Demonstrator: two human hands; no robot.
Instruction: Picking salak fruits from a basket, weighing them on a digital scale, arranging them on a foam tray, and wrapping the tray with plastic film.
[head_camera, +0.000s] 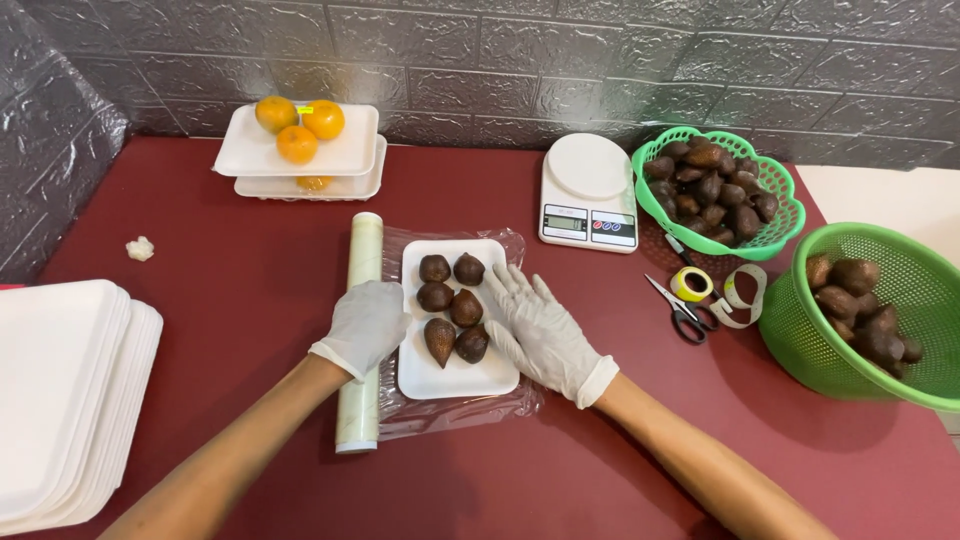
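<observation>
Head view shows the left hand (367, 325) clenched on the cling-film roll (361, 330), the right hand (540, 330), fingers released and flat, pressing the white tray (455, 375) of brown scaly fruit (452, 308) at the desk (250, 280) centre. Film (460, 410) seems to lie beneath; a skewed pull could wrinkle it or tip the fruit off.

Oranges (298, 128) sit on stacked trays (345, 150) at the back; a scale (589, 192), two green baskets (780, 232), scissors (680, 310) and tape (691, 284) lie right.
</observation>
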